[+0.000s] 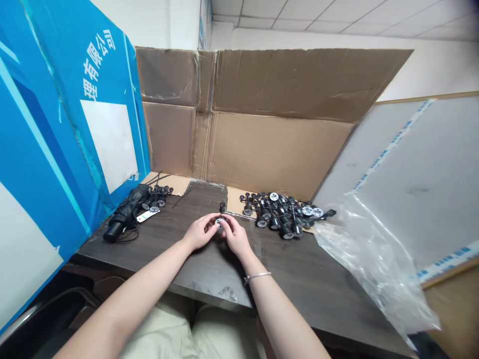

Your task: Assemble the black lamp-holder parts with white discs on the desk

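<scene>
Small black plastic fitting with a silver disc (219,222) sits pinched between both hands, left hand (200,232) and right hand (235,236) meeting over the dark wooden table (299,269). Only a small finished cluster of black fittings (155,195) lies far left. Big heap of black fittings (284,212) on the right looks untouched, so I'd say plenty remains.

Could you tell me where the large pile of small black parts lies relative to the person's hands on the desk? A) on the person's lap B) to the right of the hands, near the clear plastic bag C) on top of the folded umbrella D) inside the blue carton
B: the pile of black parts lies on the desk right of the left hand and right hand, close beside the clear plastic bag.
</scene>
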The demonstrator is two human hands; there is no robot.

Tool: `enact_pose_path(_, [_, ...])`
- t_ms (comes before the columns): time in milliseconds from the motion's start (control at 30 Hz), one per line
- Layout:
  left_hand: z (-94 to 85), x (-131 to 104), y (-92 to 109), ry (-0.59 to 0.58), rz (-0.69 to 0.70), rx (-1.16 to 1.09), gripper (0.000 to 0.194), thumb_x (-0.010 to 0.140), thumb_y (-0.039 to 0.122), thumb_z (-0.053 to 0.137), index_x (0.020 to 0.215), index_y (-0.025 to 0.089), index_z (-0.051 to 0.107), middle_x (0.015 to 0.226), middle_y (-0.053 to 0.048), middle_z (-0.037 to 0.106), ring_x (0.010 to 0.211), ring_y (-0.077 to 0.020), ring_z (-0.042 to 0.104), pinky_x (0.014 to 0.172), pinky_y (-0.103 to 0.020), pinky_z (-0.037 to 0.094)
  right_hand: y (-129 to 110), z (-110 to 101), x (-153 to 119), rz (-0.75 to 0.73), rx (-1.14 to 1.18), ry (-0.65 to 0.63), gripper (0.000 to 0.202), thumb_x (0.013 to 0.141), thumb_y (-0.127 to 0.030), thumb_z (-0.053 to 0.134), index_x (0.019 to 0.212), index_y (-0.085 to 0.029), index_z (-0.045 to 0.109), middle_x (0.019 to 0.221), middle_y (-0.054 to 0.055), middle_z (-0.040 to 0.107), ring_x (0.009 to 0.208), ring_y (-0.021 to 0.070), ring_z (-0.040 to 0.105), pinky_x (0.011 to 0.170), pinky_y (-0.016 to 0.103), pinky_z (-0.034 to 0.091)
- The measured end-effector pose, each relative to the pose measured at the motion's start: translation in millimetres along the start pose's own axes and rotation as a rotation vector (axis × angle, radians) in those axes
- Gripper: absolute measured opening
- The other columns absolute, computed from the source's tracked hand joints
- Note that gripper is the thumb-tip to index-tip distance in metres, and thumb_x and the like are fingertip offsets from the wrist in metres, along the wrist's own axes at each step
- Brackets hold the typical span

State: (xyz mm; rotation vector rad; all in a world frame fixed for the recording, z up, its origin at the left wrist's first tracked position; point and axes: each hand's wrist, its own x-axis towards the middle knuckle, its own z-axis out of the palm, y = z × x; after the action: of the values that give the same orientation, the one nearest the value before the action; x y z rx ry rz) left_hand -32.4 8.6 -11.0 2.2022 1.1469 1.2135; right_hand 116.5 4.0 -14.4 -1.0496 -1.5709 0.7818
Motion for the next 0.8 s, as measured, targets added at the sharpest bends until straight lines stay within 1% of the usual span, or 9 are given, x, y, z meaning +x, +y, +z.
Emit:
enact_pose_path(67, [0.1, 0, 0, -0.008, -0.007, 0.005, 0.034, 0.082, 0.029, 0.047, 0.115, 0.020, 0.050, 0.095, -0.004, 0.062, 0.075, -0.0133, 0.059, 0.069, -0.026, 0.049, 0, 0, 0, -0.010, -0.047, 0.000, 0.031, 0.079, -0.040, 0.045, 0.100, -0.019, 0.055, 0.065, 0.001, 0.061, 0.049, 0.0136, 0.054, 0.056, 0.028, 0.046])
enact_pose_path(167, [0.1, 0, 2, -0.013, -0.004, 0.006, 0.034, 0.082, 0.030, 0.046, 0.115, 0.021, 0.049, 0.095, -0.004, 0.061, 0.073, -0.0130, 0.058, 0.069, -0.026, 0.049, 0, 1, 0, -0.034, -0.115, 0.006, 0.032, 0.081, -0.039, 0.040, 0.101, -0.019, 0.054, 0.068, 0.002, 0.062, 0.050, 0.0140, 0.054, 0.058, 0.029, 0.046])
enact_pose_path(333, [-0.2, 0, 3, -0.037, -0.002, -0.017, 0.033, 0.084, 0.030, 0.042, 0.116, 0.021, 0.046, 0.098, -0.004, 0.060, 0.079, -0.0140, 0.058, 0.074, -0.027, 0.048, 1, 5, 0, -0.068, -0.148, 0.031, 0.032, 0.083, -0.038, 0.038, 0.102, -0.018, 0.053, 0.085, 0.007, 0.064, 0.068, 0.0172, 0.060, 0.063, 0.029, 0.046])
enact_pose_path(433, [0.2, -1, 2, -0.041, -0.010, -0.029, 0.033, 0.085, 0.029, 0.040, 0.117, 0.020, 0.043, 0.099, -0.005, 0.060, 0.084, -0.0153, 0.058, 0.078, -0.029, 0.047, 0, 7, 0, -0.085, -0.121, 0.025, 0.031, 0.083, -0.038, 0.037, 0.102, -0.019, 0.053, 0.093, 0.008, 0.063, 0.077, 0.0183, 0.060, 0.067, 0.029, 0.047])
enact_pose_path(500, [0.6, -2, 1, -0.034, -0.014, -0.034, 0.033, 0.085, 0.029, 0.039, 0.117, 0.020, 0.042, 0.099, -0.005, 0.060, 0.087, -0.0161, 0.058, 0.079, -0.030, 0.046, 0, 9, -1, -0.081, -0.073, 0.020, 0.030, 0.083, -0.038, 0.038, 0.101, -0.020, 0.053, 0.095, 0.008, 0.063, 0.080, 0.0184, 0.060, 0.068, 0.030, 0.047])
enact_pose_path(567, [0.6, -2, 0, -0.025, -0.015, -0.039, 0.033, 0.085, 0.030, 0.038, 0.116, 0.020, 0.042, 0.100, -0.005, 0.060, 0.090, -0.0165, 0.058, 0.080, -0.030, 0.046, -1, 10, -1, -0.054, -0.011, 0.020, 0.030, 0.082, -0.040, 0.041, 0.100, -0.020, 0.053, 0.092, 0.007, 0.063, 0.075, 0.0174, 0.060, 0.068, 0.030, 0.048])
enact_pose_path(667, [-0.5, -1, 1, 0.001, -0.013, -0.022, 0.031, 0.086, 0.029, 0.036, 0.114, 0.020, 0.045, 0.103, -0.005, 0.060, 0.094, -0.0165, 0.058, 0.083, -0.030, 0.046, -3, 11, -2, -0.017, 0.070, 0.024, 0.030, 0.079, -0.043, 0.045, 0.099, -0.020, 0.052, 0.079, 0.003, 0.062, 0.059, 0.0139, 0.056, 0.062, 0.029, 0.047])
enact_pose_path(733, [-1.5, -1, 2, 0.027, 0.001, 0.000, 0.030, 0.086, 0.027, 0.035, 0.112, 0.021, 0.047, 0.107, -0.005, 0.060, 0.097, -0.0164, 0.057, 0.085, -0.031, 0.045, -3, 11, -2, -0.010, 0.108, 0.019, 0.031, 0.078, -0.044, 0.048, 0.098, -0.021, 0.051, 0.067, 0.000, 0.057, 0.052, 0.0125, 0.053, 0.058, 0.027, 0.046])
enact_pose_path(800, [-2.2, -1, 2, 0.052, 0.023, 0.012, 0.029, 0.087, 0.026, 0.034, 0.111, 0.021, 0.049, 0.109, -0.005, 0.059, 0.100, -0.0164, 0.056, 0.088, -0.031, 0.044, -2, 12, -3, -0.001, 0.133, 0.001, 0.032, 0.077, -0.045, 0.049, 0.097, -0.021, 0.050, 0.061, -0.002, 0.053, 0.049, 0.0118, 0.051, 0.054, 0.026, 0.044])
